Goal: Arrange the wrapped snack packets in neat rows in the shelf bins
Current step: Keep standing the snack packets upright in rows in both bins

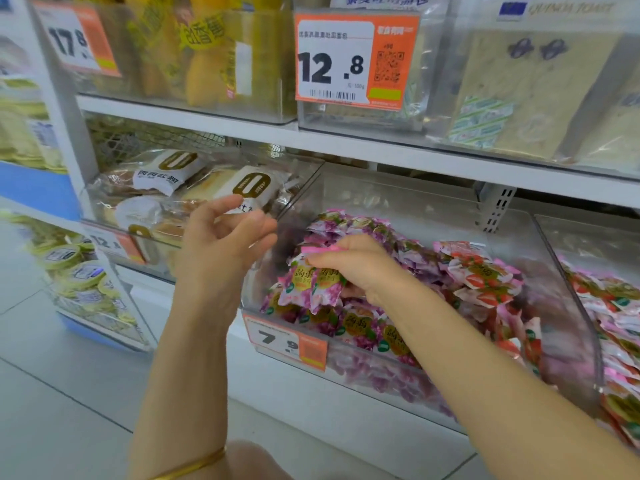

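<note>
Head: purple pkts (311, 285) in rt hand (356, 268) grip (over bin (561, 289)).

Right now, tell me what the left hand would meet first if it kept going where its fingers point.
Probably the clear plastic side wall of the purple-packet bin, just beyond the left hand; depth is unclear.

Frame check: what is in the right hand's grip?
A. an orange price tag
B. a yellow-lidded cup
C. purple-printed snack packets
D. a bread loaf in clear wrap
C: the right hand holds purple-printed snack packets by their pink top edges above the clear bin; the left hand holds nothing.
</note>
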{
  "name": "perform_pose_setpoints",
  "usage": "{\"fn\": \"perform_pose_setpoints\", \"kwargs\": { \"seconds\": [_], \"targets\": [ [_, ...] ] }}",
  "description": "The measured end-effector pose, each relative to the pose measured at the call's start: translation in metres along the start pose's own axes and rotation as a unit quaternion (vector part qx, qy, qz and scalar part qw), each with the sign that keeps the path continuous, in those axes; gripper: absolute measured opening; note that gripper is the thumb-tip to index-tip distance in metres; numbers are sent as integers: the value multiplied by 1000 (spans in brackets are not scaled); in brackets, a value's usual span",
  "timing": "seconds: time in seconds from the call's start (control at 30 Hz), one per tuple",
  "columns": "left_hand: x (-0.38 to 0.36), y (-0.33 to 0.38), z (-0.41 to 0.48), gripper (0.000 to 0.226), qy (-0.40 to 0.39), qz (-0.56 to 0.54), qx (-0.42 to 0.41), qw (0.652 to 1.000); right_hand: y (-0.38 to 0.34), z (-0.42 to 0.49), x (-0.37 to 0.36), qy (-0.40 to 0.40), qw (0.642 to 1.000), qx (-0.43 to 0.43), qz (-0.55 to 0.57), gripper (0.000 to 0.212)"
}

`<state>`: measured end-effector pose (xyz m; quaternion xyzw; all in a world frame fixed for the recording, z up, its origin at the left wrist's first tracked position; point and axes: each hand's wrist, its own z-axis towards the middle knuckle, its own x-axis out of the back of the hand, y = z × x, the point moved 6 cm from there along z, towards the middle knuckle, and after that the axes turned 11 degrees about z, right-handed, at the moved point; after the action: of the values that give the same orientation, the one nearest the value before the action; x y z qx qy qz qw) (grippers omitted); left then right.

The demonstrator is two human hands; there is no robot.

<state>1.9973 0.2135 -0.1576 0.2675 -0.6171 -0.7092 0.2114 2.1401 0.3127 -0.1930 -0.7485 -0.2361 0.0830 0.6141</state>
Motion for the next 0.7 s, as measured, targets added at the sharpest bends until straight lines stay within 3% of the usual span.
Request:
{"fn": "perform_pose_setpoints", "kwargs": {
  "seconds": [0.07, 0.2, 0.4, 0.47, 0.57, 0.7],
  "targets": [
    [-5, -2, 0, 34, -15, -1, 4, 1000, 3, 7, -20, -32, 998, -11, -46, 26],
    [-8, -6, 0, 32, -30, 22, 13, 999, -1, 10, -20, -40, 990, 6, -138, 42],
    [-9, -10, 2, 29, -27, 63, 17, 997, -6, -1, -1, -53, 986, 29, -156, 27],
    [-10, -9, 1, 28, -24, 66, 15, 997, -2, -1, -8, -64, 970, 58, -226, 38],
    [-12, -8, 0, 27, -26, 71, 10, 997, 1, -1, -12, -55, 932, 123, -337, 38],
    [-18, -7, -4, 26, -42, 81, 7, 996, -1, -5, 3, -33, 925, 168, -338, 30]
  ]
}}
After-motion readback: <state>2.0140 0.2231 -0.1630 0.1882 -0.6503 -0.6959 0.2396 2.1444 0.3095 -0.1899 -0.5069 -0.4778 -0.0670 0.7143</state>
